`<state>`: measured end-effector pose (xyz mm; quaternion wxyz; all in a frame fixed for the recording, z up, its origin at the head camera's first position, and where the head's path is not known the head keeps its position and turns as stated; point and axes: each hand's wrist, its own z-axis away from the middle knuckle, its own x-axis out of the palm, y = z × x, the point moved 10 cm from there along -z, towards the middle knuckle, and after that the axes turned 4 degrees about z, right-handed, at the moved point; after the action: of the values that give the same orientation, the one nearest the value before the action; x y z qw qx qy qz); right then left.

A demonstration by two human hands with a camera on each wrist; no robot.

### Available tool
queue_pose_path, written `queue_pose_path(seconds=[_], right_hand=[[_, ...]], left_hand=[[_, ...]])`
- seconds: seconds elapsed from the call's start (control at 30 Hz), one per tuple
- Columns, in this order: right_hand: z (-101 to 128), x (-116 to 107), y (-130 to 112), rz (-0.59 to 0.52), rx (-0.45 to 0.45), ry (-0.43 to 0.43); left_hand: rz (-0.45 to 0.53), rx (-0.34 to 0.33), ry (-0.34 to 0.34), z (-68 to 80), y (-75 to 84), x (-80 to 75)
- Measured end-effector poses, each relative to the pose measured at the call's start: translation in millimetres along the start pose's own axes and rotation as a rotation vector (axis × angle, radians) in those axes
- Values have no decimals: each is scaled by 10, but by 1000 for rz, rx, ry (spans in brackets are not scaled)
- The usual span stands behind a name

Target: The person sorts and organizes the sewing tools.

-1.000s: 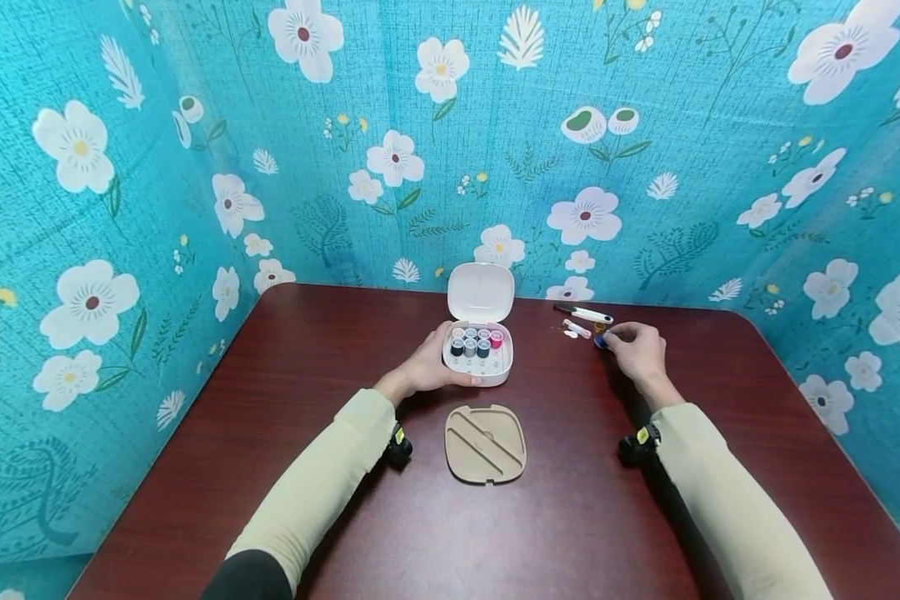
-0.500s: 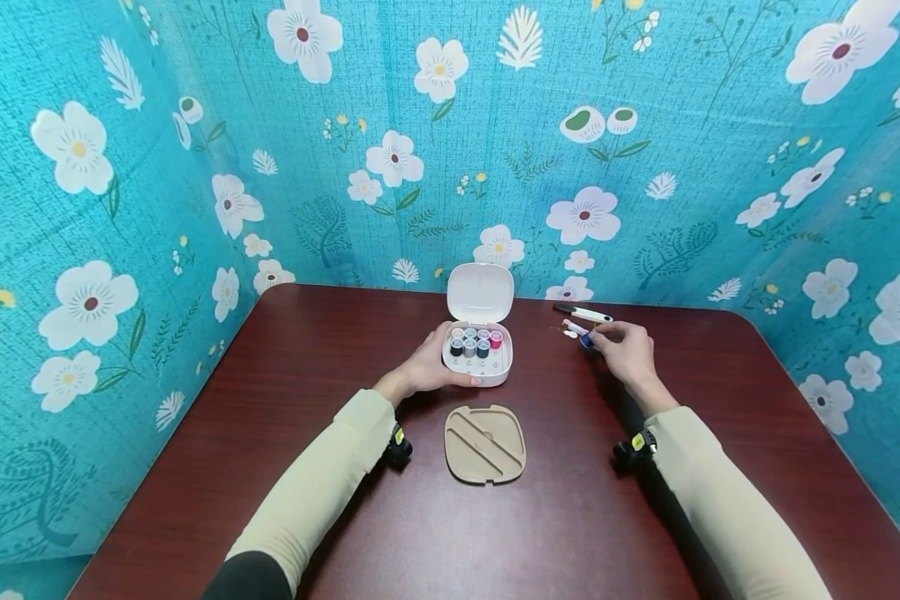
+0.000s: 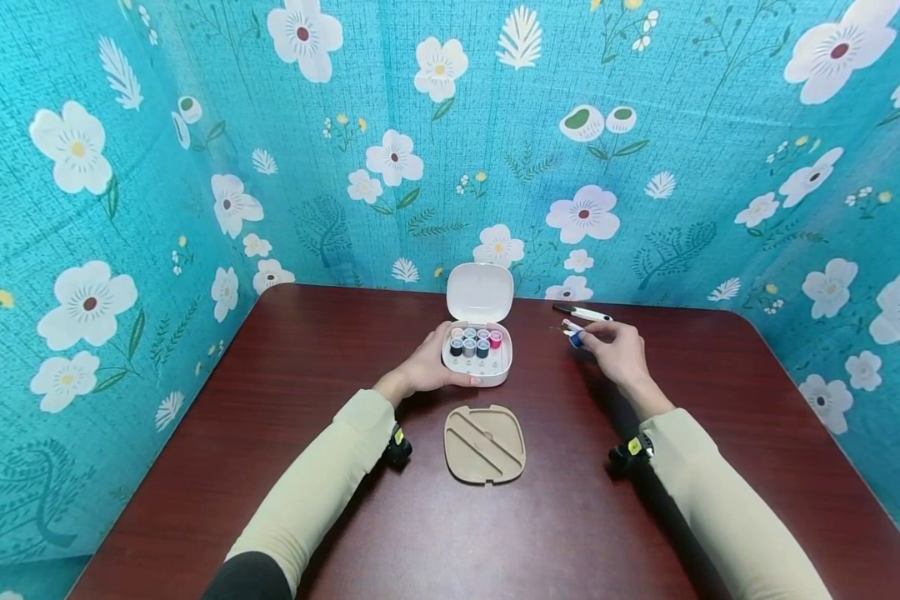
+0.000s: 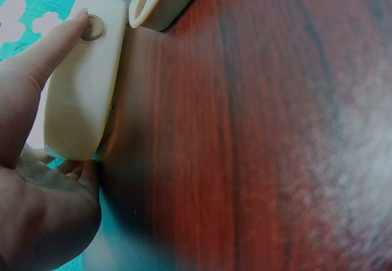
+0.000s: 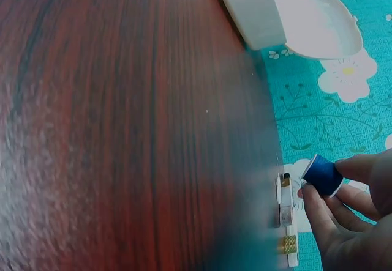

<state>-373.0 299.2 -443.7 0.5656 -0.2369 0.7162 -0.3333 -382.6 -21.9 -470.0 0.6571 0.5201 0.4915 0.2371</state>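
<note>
Cupping the sewing box (image 3: 477,360) from its left side, my left hand (image 3: 429,367) has fingers curled round the wall and thumb laid along the front, steadying it on the dark red table (image 3: 307,350); the left wrist view shows that thumb tip (image 4: 78,21) pressing right by the round clasp. Inside sit two rows of thread spools (image 3: 474,342), greys and blues with one pink at the right end, and the white lid (image 3: 481,292) stands open behind them. Just in front of the box lies the beige insert tray (image 3: 485,443), apart from it. Moving right, my right hand (image 3: 617,350) pinches a blue spool (image 5: 323,175) between thumb and fingertips, lifted off the table, near the box's right side but not over it yet. Beyond it, by the wall, rest a small white tool (image 3: 569,332) and a white snipper (image 3: 583,313). I judge this the carry stage: the spool is picked and travelling. Next calls for lining it upright over a free peg in the front row and lowering gently.
</note>
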Motion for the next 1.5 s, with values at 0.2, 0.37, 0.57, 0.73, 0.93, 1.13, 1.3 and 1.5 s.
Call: queue_pose_path(seconds=[0.2, 0.37, 0.57, 0.73, 0.93, 1.13, 1.3, 1.5], right_hand=[[32, 53, -56, -14, -14, -33], [49, 96, -140, -18, -52, -47], [69, 139, -261, -32, -83, -63], [81, 172, -357, -54, -115, -72], [92, 218, -430, -56, -131, -82], [116, 261, -514, -49, -169, -84], [126, 295, -608, -38, -201, -85], [127, 340, -714, -33, -216, -104]], left_hand=[[1, -2, 0, 1, -1, -2], [-2, 1, 2, 3, -10, -1], [2, -6, 2, 0, -23, 3], [1, -13, 2, 0, -33, 6], [-7, -26, 1, 1, -49, 9], [0, 0, -2, 7, -14, 10], [2, 11, -3, 15, 17, 6], [-19, -25, -2, 10, -2, 0]])
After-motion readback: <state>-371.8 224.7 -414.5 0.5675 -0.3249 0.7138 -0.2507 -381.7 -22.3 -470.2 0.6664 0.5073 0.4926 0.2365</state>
